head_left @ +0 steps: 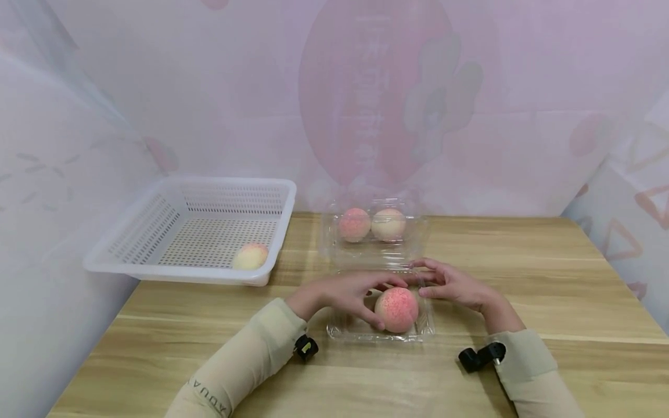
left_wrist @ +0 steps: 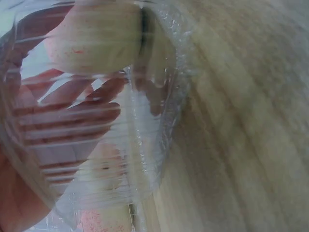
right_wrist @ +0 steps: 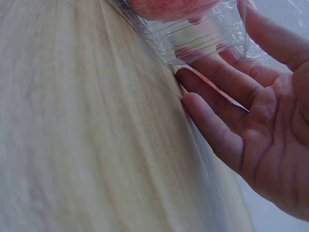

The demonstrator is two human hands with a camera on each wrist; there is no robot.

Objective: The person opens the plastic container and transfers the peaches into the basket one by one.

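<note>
In the head view, my left hand (head_left: 360, 293) curls round a pink-and-cream peach (head_left: 397, 310), thumb at its near left side and fingers over its far side. This peach sits in a clear plastic box (head_left: 337, 332). Through the ribbed box wall, the left wrist view shows the left hand (left_wrist: 67, 121) beside the peach (left_wrist: 96, 38). My right hand (head_left: 460, 287) holds the box's far right corner, thumb at the rim and other fingers outside. The right wrist view shows that hand (right_wrist: 260, 111) against the ribbed wall (right_wrist: 193, 38). Some left fingertips are hidden.
Behind the box, a pink peach (head_left: 355, 225) and a cream peach (head_left: 389, 225) sit in clear plastic (head_left: 373, 255); whether it joins the front box I cannot tell. At the left, a white basket (head_left: 284, 232) holds one peach (head_left: 251, 256). Patterned sheets surround the wooden table (head_left: 522, 249).
</note>
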